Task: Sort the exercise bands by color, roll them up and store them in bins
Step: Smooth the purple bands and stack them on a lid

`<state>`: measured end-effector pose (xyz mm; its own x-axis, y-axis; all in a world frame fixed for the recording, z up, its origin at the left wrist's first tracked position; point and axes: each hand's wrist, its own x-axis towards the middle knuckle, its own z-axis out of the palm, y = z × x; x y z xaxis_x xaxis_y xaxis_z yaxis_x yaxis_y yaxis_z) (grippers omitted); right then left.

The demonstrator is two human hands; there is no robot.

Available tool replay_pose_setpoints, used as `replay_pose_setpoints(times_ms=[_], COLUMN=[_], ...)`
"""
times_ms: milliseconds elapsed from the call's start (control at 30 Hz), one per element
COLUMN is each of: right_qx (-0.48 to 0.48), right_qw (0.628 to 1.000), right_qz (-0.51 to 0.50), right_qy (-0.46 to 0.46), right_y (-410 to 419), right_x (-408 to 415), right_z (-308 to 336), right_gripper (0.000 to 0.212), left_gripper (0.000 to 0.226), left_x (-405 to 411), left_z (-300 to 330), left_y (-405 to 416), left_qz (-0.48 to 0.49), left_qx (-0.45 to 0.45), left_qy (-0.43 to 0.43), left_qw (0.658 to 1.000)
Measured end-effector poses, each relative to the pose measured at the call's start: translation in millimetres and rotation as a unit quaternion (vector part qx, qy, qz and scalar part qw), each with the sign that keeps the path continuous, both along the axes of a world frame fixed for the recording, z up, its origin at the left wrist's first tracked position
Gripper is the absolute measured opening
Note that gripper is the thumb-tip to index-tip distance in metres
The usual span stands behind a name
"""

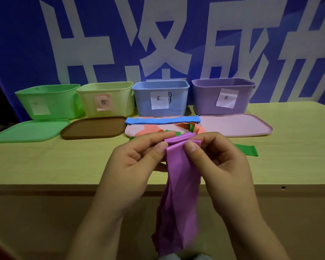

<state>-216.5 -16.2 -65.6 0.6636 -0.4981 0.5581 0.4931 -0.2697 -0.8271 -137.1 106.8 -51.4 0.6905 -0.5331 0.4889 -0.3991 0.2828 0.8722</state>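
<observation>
Head view: both hands were raised over the near edge of the table (45, 166), working one band.
Purple band (178, 184): its top end was folded over between the two hands; the rest hung slack below the table edge, lower end blurred.
Left hand (135, 156): thumb and fingers (161, 147) pinched the fold's left edge.
Right hand (218, 158): thumb and curled fingers pinched the right edge, thumb tip on the front face.
Step, judged: start of the roll, first turn only.
Handling, judged: thin, light, floppy and stretchy; no stiffness of its own. It probably wants an even pinch at both edges of the fold, or the roll will skew or spring open.
Purple bin (221, 96): far right of the row, lid off, its likely destination.
Other bins: green bin (49, 102), yellow bin (105, 98), blue bin (159, 98), all open.
Loose bands: blue band (161, 120) lay flat on a pink lid (233, 124); orange band (150, 130) and green band (248, 149) tangled behind the hands.
Bin contents: could not tell.
</observation>
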Motion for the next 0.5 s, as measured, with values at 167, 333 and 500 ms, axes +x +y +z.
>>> replay_pose_setpoints(times_ms=[167,333,500], right_qx=[0.023,0.041,0.051], right_qw=[1.0,0.999,0.997], right_qz=[-0.002,-0.015,-0.045], right_qy=[-0.008,-0.018,-0.032], right_y=[1.3,3.7,9.5], right_x=[-1.1,1.9,6.0], right_z=[-1.5,-3.5,-6.5], right_gripper=[0.004,0.003,0.011], left_gripper=[0.027,0.027,0.027], left_x=[-1.9,-3.2,-5.6], left_z=[-0.9,-4.0,-5.6], left_y=[-0.6,-2.2,-0.2], left_qz=[-0.018,-0.01,0.006], left_qx=[-0.017,-0.03,-0.033], left_qy=[-0.013,-0.049,-0.112], left_qw=[1.0,0.998,0.993])
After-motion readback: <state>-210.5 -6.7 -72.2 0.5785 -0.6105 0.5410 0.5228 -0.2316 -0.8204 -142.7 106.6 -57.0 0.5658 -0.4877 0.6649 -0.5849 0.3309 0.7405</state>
